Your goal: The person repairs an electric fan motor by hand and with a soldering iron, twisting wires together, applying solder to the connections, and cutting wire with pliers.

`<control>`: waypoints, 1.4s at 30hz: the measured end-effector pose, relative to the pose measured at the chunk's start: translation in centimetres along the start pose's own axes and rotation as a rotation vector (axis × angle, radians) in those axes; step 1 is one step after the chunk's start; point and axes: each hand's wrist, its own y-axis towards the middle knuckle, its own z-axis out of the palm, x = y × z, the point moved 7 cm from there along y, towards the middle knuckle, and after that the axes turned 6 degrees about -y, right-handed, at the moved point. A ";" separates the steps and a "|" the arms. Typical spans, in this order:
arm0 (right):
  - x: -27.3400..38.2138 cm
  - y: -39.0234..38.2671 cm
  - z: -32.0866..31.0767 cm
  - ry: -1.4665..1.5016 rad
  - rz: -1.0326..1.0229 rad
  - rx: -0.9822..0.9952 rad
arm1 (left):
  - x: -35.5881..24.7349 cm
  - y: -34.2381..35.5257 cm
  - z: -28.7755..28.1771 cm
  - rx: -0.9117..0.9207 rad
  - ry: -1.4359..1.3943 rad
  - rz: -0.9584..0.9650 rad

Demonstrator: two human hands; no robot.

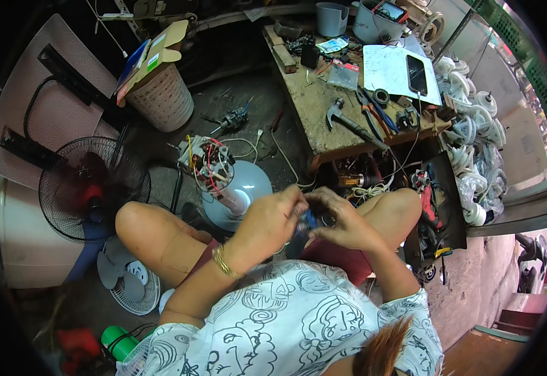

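Note:
Both my hands meet above my lap. My right hand (339,219) curls around a small blue and dark part (309,220), mostly covered by fingers, so its kind is unclear. My left hand (276,216), a gold bracelet on its wrist, is closed with fingertips pinched at the part's near left side. Just beyond the left hand stands a fan stand (236,203) with a round light-blue base. On top of its post sits an exposed fan motor (207,160) with loose red, white and yellow wires.
A low wooden bench (317,119) ahead carries a hammer (348,122), pliers (373,116) and a phone (417,75). A caged fan (92,188) stands left; a fan head (129,279) lies below it. A tool tray (452,207) sits right, beside bagged white parts (474,125).

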 end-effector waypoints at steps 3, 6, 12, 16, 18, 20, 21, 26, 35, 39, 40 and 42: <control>-4.3 0.1 -1.9 0.286 0.068 -0.473 | 0.7 -0.5 1.0 -0.048 -0.062 -0.015; -6.6 1.2 -2.0 1.006 0.029 -0.552 | 3.9 -1.3 2.7 -0.088 -0.164 -0.121; -5.1 1.5 -1.4 1.060 0.073 -0.251 | 9.3 0.5 3.5 -0.036 -0.203 -0.256; -3.0 0.5 -1.5 0.076 -0.016 -0.071 | 6.8 3.0 1.1 0.049 -0.115 -0.100; -3.3 0.3 -1.2 0.002 0.035 -0.092 | 5.3 3.4 1.1 0.104 -0.027 -0.053; -3.6 0.5 -1.4 -0.042 0.041 -0.162 | 3.7 3.1 1.7 0.162 0.096 0.011; -4.0 0.5 -1.5 -0.081 0.058 -0.234 | 2.7 2.9 2.0 0.209 0.099 0.019; -7.9 1.3 -2.2 0.717 0.118 -0.680 | 3.6 0.7 5.1 0.094 -0.074 -0.035; -3.7 1.0 -2.2 0.294 0.032 -0.134 | 6.3 3.6 2.2 0.045 -0.031 -0.147; -2.7 1.3 -2.0 -0.016 0.020 -0.230 | 2.9 4.5 1.3 0.099 0.314 -0.029; -3.1 1.2 -2.0 -0.068 0.038 -0.309 | 2.3 4.6 1.2 0.096 0.376 -0.009; -3.4 1.7 -1.9 -0.114 0.051 -0.389 | 1.4 4.0 1.3 0.082 0.415 0.047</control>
